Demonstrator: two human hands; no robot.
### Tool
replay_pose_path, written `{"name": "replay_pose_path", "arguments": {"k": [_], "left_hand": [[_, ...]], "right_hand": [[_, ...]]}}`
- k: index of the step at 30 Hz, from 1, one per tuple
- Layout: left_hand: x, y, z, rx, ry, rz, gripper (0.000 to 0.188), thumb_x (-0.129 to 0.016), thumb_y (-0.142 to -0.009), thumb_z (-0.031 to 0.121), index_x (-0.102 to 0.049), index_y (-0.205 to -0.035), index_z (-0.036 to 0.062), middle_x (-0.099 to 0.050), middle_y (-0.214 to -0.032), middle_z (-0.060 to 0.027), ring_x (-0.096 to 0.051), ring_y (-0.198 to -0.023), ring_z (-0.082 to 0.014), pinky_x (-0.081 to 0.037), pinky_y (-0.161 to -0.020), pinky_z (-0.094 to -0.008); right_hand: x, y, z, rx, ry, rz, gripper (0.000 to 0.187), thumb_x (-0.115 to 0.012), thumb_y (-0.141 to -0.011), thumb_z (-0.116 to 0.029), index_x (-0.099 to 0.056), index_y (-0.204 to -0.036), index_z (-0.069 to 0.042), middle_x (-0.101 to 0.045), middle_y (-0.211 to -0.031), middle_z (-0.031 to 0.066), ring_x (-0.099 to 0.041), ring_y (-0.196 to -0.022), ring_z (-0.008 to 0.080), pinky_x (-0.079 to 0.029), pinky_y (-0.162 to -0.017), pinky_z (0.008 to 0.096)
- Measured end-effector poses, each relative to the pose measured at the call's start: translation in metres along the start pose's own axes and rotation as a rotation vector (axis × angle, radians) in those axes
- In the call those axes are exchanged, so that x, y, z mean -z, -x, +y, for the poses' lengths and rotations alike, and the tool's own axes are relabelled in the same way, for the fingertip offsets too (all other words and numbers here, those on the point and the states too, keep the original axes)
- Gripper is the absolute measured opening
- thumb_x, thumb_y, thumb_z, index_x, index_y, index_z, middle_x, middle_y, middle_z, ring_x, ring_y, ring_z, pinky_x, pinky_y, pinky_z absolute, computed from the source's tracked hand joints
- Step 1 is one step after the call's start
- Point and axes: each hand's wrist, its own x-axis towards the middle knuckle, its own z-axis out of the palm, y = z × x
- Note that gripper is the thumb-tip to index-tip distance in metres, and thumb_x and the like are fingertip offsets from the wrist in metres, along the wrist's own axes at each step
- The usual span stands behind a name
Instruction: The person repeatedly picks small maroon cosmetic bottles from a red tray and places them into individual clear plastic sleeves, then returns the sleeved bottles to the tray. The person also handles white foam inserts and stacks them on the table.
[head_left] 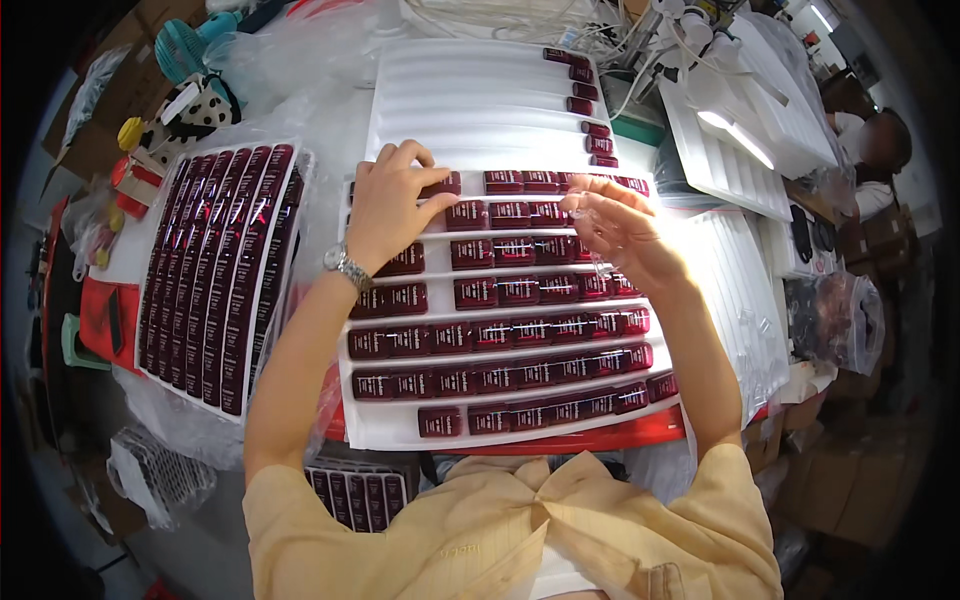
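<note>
In front of me lies a white ribbed tray point(385, 432) with rows of small dark red rectangular containers, all with light printing. My left hand point(392, 205), with a metal watch on the wrist, reaches over the tray's far left part. Its thumb and forefinger close around a dark red container point(447, 184) in the farthest row. Over the right side of the far rows is my right hand point(630, 228), its fingers curled around clear plastic pieces point(588, 212) whose exact kind I cannot make out. Gaps show in the rows beside my left hand.
Behind stands another white tray point(450, 105), with several dark red containers along its right edge. A filled tray point(232, 385) rests at the left on plastic wrap. White trays point(735, 300) and a bright lamp point(735, 138) are on the right. A person point(870, 150) sits at the far right.
</note>
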Motion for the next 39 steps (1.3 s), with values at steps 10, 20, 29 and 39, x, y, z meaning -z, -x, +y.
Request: {"name": "replay_pose_path", "arguments": {"k": [10,20,29,39], "left_hand": [[0.014,-0.016,-0.008,-0.099,0.076,-0.153,0.028,-0.072,-0.078,0.018,-0.067,-0.103,0.0072,-0.062,-0.098,-0.0036,-0.055,-0.096,-0.0231,-0.042,-0.084,-0.0351],[0.021,0.018,0.04,-0.134,0.758,-0.113,0.033,-0.071,-0.079,0.007,-0.064,-0.111,0.0049,-0.062,-0.104,-0.0054,-0.058,-0.093,-0.0158,-0.045,-0.08,-0.026],[0.009,0.019,0.031,0.018,0.783,-0.05,0.029,-0.072,-0.077,0.006,-0.066,-0.105,0.004,-0.063,-0.105,-0.0074,-0.06,-0.092,-0.0193,-0.046,-0.081,-0.0303],[-0.013,-0.021,-0.02,-0.09,0.075,-0.064,0.023,-0.075,-0.073,0.022,-0.072,-0.094,0.0119,-0.061,-0.096,0.0002,-0.055,-0.093,-0.021,-0.042,-0.082,-0.0374]], "right_hand": [[-0.029,0.0,0.0,0.073,0.335,0.032,0.025,-0.07,-0.084,-0.013,-0.062,-0.104,0.0,-0.064,-0.078,0.0029,-0.047,-0.055,0.0023,-0.035,-0.047,0.0158],[-0.056,-0.007,-0.015,0.059,0.757,-0.135,0.031,-0.066,-0.087,-0.019,-0.056,-0.107,0.002,-0.063,-0.076,0.0046,-0.057,-0.064,0.0077,-0.046,-0.055,0.0222],[-0.076,-0.047,0.001,0.4,1.098,0.196,0.03,-0.056,-0.093,-0.029,-0.059,-0.095,0.0,-0.055,-0.069,0.0008,-0.045,-0.06,0.0051,-0.033,-0.05,0.0238],[-0.038,-0.018,-0.009,0.268,0.665,0.038,0.034,-0.063,-0.085,-0.01,-0.057,-0.116,0.002,-0.067,-0.085,0.0051,-0.05,-0.062,0.0024,-0.037,-0.052,0.0178]]}}
